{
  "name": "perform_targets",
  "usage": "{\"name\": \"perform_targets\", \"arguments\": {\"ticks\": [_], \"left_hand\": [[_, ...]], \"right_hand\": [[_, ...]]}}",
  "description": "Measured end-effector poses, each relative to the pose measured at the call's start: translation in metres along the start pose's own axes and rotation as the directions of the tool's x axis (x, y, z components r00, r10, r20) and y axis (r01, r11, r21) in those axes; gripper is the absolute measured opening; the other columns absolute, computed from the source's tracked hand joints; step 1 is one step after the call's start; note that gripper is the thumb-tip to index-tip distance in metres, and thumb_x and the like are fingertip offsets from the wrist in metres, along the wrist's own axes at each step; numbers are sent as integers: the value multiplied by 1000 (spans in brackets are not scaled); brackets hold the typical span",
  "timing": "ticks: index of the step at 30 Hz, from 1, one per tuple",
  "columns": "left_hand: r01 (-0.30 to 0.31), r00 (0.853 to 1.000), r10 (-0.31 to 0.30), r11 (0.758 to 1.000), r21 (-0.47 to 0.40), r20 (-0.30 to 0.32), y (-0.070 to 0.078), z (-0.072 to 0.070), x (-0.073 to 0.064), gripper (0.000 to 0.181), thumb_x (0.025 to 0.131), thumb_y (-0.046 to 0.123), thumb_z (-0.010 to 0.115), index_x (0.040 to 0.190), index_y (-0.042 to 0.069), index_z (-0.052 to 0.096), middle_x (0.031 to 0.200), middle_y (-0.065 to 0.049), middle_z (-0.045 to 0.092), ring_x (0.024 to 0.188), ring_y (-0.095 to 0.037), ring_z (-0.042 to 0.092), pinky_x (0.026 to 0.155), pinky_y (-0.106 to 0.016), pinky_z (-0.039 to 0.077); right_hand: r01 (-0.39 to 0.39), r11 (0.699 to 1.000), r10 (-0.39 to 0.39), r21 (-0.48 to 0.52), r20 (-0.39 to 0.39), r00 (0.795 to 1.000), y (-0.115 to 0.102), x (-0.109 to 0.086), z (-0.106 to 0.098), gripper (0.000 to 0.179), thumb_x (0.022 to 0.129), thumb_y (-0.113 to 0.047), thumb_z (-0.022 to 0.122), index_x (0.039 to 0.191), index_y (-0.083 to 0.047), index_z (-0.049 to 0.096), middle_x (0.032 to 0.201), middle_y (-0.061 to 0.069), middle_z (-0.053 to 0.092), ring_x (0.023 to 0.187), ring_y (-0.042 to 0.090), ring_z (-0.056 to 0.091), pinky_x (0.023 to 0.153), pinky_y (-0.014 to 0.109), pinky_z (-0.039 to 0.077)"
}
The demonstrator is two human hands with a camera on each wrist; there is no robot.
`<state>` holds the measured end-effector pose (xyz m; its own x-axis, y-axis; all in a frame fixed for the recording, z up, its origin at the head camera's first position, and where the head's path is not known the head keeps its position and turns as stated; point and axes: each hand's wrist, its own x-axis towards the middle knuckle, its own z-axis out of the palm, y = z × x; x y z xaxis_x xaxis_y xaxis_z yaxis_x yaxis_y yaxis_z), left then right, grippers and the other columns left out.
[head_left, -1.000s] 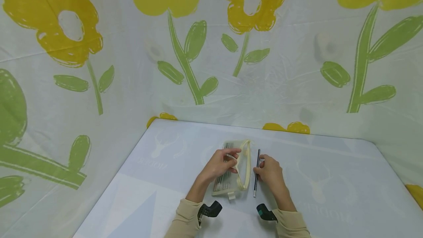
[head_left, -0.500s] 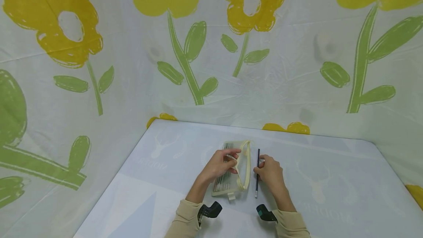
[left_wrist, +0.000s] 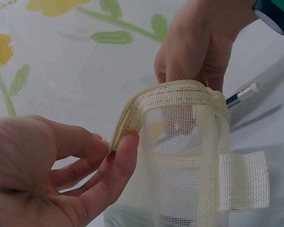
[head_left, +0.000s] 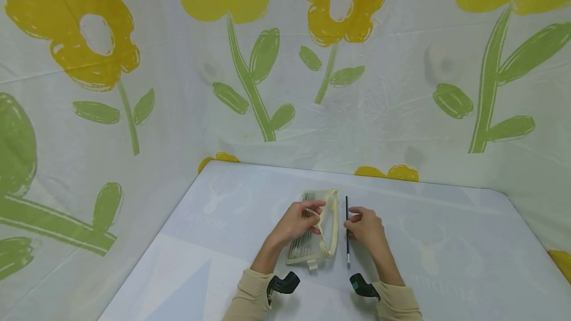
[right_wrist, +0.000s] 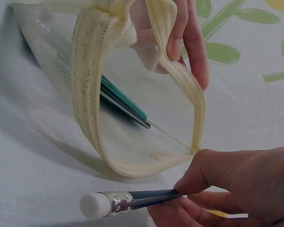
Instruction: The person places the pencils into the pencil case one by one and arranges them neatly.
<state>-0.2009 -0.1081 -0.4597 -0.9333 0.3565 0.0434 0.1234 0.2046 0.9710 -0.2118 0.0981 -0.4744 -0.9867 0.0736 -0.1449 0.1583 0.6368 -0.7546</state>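
Note:
My left hand point(head_left: 296, 219) pinches one zipped edge of a cream mesh pencil case point(left_wrist: 180, 165) between thumb and fingers, pulling its mouth wide. In the right wrist view, a green pencil point(right_wrist: 125, 100) and a dark one beside it lie inside the case. My right hand point(head_left: 368, 227) holds a dark pencil point(head_left: 347, 244) just right of the opening, thumb and fingers pinching it around mid-length. Its white eraser point(right_wrist: 95, 205) and silver ferrule point toward the person. The far end of this pencil is hidden behind the hand in the right wrist view.
A pale patterned cloth covers the table point(head_left: 446, 241). Behind and to the left hangs a white curtain point(head_left: 383, 113) printed with yellow flowers. A fabric tab point(left_wrist: 244, 180) sticks out from the near end of the case. Black cameras point(head_left: 285, 282) sit on both wrists.
The right hand has shifted slightly, and the pencil has turned from a slant to nearly parallel with the case's opening. The left hand and the case have stayed in place.

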Motion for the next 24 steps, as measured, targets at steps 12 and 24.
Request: {"name": "perform_targets", "arguments": {"ticks": [12, 24], "left_hand": [[1, 1000, -1, 1000, -14, -1, 1, 0, -1, 42, 93, -5, 52, 135, 1, 58, 113, -23, 58, 86, -22, 63, 73, -48, 65], [-14, 1000, 14, 1000, -18, 9, -1, 3, 1, 42, 94, -5, 52, 135, -2, 56, 117, -26, 58, 94, -33, 65, 71, -47, 65]], "right_hand": [[25, 995, -28, 99, 32, 999, -9, -6, -10, 49, 85, -8, 65, 133, 0, 57, 103, 20, 67, 67, 16, 65, 59, 29, 64], [17, 955, -58, 295, 130, 990, -16, -9, -5, 46, 82, -2, 61, 127, 4, 60, 98, 21, 69, 68, 18, 69, 61, 35, 65]]}}
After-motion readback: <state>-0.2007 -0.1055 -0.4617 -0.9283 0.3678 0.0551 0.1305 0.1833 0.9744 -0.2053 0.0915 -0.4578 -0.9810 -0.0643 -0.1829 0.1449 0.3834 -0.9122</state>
